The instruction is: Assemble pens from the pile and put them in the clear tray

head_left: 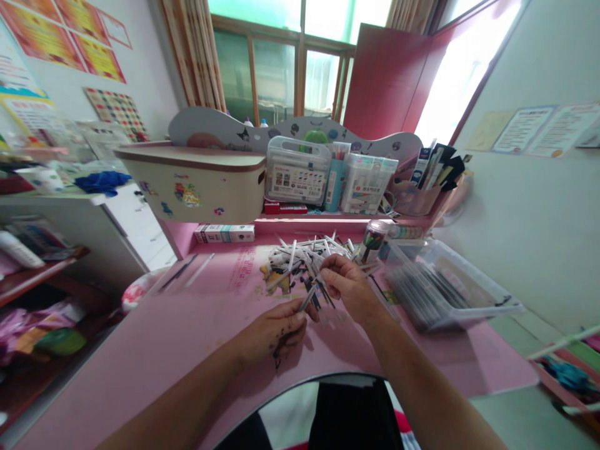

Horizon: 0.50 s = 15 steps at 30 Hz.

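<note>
My left hand [276, 328] rests on the pink desk [187, 331], fingers closed around the lower end of a thin grey marker pen [308, 298]; dark ink stains mark its fingers. My right hand [344, 281] is just right of it, fingers pinched on the upper part of the same pen or its cap. Behind both hands lies a loose pile of white and dark marker pens [304, 256]. Which parts of the pen each hand grips is partly hidden by the fingers.
A clear plastic tray [450, 294] with rows of dark pens sits at the right. A round tin [372, 240] stands by the pile. Boxed marker sets [297, 172] line the shelf behind, a cream cabinet [197, 184] at left.
</note>
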Each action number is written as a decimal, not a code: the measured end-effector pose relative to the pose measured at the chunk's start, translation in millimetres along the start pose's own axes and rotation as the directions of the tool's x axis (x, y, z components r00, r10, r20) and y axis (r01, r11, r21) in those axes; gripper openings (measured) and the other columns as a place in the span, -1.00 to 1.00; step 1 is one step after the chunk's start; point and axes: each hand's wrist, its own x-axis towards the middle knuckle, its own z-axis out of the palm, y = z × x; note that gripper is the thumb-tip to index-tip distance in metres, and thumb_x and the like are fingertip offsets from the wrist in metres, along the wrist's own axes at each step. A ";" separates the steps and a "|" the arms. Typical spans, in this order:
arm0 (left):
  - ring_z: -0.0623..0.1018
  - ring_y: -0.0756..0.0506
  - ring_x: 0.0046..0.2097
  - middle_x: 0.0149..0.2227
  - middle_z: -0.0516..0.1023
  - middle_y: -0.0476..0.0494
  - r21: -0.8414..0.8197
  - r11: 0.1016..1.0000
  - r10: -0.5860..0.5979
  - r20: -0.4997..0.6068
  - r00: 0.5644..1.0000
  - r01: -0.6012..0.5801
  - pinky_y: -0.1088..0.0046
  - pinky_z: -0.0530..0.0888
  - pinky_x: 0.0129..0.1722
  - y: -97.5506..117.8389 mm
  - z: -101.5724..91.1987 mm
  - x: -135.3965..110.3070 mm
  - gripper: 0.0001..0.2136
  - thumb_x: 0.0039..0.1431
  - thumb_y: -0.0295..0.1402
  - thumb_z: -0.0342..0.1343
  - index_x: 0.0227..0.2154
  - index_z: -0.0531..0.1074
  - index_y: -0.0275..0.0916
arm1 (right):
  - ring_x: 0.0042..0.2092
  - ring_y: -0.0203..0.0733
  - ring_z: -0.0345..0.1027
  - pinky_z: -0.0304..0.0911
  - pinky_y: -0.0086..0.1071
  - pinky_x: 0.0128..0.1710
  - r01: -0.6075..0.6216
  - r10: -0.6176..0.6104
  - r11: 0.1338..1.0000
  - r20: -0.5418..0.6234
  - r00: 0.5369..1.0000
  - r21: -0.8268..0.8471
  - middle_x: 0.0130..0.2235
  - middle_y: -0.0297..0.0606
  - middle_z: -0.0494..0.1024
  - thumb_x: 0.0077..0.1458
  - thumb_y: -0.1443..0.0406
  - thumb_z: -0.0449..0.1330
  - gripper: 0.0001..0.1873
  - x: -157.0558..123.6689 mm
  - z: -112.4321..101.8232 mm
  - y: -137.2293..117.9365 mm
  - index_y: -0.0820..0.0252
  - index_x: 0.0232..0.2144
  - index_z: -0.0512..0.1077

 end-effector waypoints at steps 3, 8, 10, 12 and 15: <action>0.06 0.11 -0.60 -0.57 0.13 0.13 0.003 1.000 0.016 -0.019 1.000 -0.016 0.59 -0.02 -0.64 -1.3 -0.4 0.5 -0.77 0.17 -0.20 0.23 -0.25 0.44 -0.26 | -0.59 -0.43 0.05 -0.05 -0.51 -0.61 -0.001 0.008 0.998 0.102 0.995 -0.063 -0.55 -0.52 0.27 -0.07 0.17 0.32 -0.75 -2.9 0.2 -1.7 0.16 -0.39 0.37; 0.04 0.11 -0.60 -0.59 0.12 0.13 0.046 0.999 0.030 -0.074 0.997 -0.026 0.60 -0.05 -0.64 -6.4 -4.4 3.4 -0.69 0.20 -0.06 0.18 -0.32 0.41 -0.24 | -0.53 -0.39 0.06 -0.04 -0.47 -0.54 0.052 -0.007 0.976 0.206 0.978 -0.213 -0.50 -0.47 0.29 0.03 0.18 0.25 -0.79 -7.2 -0.6 -7.2 0.17 -0.32 0.41; 0.09 0.10 -0.60 -0.58 0.14 0.12 0.037 0.998 0.046 -0.114 0.992 -0.042 0.60 0.02 -0.63 -10.1 -5.3 6.0 -0.69 0.17 -0.06 0.22 -0.36 0.40 -0.23 | -0.50 -0.37 0.06 -0.02 -0.45 -0.51 0.091 -0.024 0.953 0.227 0.973 -0.289 -0.50 -0.46 0.28 0.08 0.19 0.23 -0.82 -8.1 -1.1 -7.7 0.18 -0.31 0.43; 0.20 0.08 -0.57 -0.55 0.20 0.09 0.021 0.997 0.079 -0.175 0.981 -0.076 0.59 0.12 -0.60 -14.6 -5.3 9.3 -0.71 0.13 -0.10 0.27 -0.37 0.40 -0.21 | -0.49 -0.36 0.07 -0.01 -0.45 -0.49 0.114 -0.038 0.938 0.231 0.972 -0.327 -0.50 -0.45 0.27 0.11 0.21 0.20 -0.85 -9.3 -1.2 -6.3 0.17 -0.34 0.43; 0.32 0.03 -0.50 -0.52 0.27 0.04 0.026 0.989 0.145 -0.252 0.957 -0.143 0.56 0.25 -0.53 -19.5 -4.3 13.0 -0.78 0.11 -0.19 0.30 -0.39 0.42 -0.19 | -0.50 -0.37 0.06 -0.01 -0.46 -0.50 0.110 -0.036 0.929 0.211 0.977 -0.352 -0.51 -0.46 0.25 0.13 0.23 0.18 -0.88 -12.0 -0.7 -2.4 0.16 -0.37 0.40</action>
